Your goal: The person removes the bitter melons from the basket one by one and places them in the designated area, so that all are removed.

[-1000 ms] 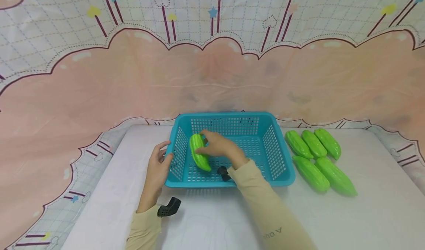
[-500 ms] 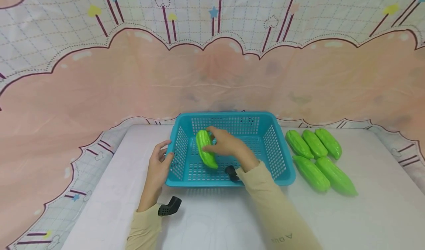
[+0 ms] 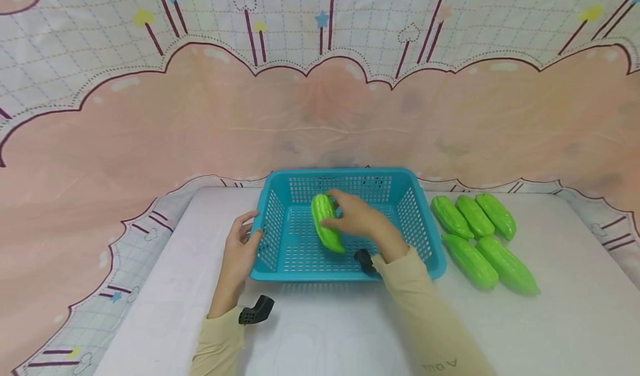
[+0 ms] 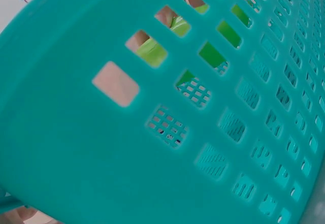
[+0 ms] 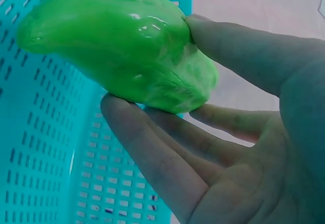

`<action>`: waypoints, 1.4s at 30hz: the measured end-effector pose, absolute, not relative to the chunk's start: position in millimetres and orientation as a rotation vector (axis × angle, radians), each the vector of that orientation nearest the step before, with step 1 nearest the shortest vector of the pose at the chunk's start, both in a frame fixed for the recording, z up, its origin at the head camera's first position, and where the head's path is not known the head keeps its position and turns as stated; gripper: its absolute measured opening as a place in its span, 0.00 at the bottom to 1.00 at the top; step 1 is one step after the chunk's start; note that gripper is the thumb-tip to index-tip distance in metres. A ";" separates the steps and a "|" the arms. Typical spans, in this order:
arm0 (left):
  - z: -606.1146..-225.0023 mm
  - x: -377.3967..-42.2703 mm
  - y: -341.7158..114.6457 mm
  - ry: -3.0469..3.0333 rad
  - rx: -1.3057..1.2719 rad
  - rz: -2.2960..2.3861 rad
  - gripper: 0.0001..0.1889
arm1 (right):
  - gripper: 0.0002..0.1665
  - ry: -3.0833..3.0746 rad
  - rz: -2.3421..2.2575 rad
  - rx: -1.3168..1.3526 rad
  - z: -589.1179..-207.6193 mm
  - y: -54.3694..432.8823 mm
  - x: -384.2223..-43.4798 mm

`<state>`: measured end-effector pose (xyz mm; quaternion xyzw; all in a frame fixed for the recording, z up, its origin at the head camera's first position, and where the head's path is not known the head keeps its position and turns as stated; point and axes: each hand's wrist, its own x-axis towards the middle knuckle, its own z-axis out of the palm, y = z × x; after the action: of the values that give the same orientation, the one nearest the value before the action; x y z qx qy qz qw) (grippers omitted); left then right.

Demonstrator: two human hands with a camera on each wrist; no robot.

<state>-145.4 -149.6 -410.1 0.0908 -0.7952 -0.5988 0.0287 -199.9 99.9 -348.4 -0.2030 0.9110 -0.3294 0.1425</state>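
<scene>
A glossy, ridged green bitter melon (image 3: 322,215) is held over the floor of a turquoise slotted plastic basket (image 3: 345,276). My right hand (image 3: 359,216) pinches it from the right. In the right wrist view, the thumb presses one side of the melon (image 5: 117,41) and several fingers lie along the other. My left hand (image 3: 239,251) grips the left rim of the basket, thumb and fingers at its edge. The left wrist view is mostly filled by the basket's wall (image 4: 101,158), with green showing through its slots and fingertips (image 4: 20,215) in the lower corner.
Several more bitter melons (image 3: 470,262) lie in two rows on the white table (image 3: 320,331), right of the basket. A patterned cloth backdrop (image 3: 300,120) rises behind the table. Black wrist cameras (image 3: 256,311) sit on both sleeves.
My right hand has carried the bitter melon rightward and slightly back, from the basket's left side toward its middle. The left hand stays on the rim.
</scene>
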 end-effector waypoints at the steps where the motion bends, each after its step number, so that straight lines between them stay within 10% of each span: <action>1: -410.1 -145.3 -149.6 -2.451 0.280 -1.854 0.25 | 0.39 2.626 -0.953 -0.579 -348.3 101.6 -199.3; 42: -414.3 -146.7 -150.4 -2.452 0.285 -1.848 0.25 | 0.41 2.754 -0.988 -0.647 -333.1 163.5 -179.7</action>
<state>-146.7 -150.4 -414.3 0.0924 -0.7948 -0.5991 0.0290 -179.7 163.5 -333.1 -0.2154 0.9167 -0.3288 0.0722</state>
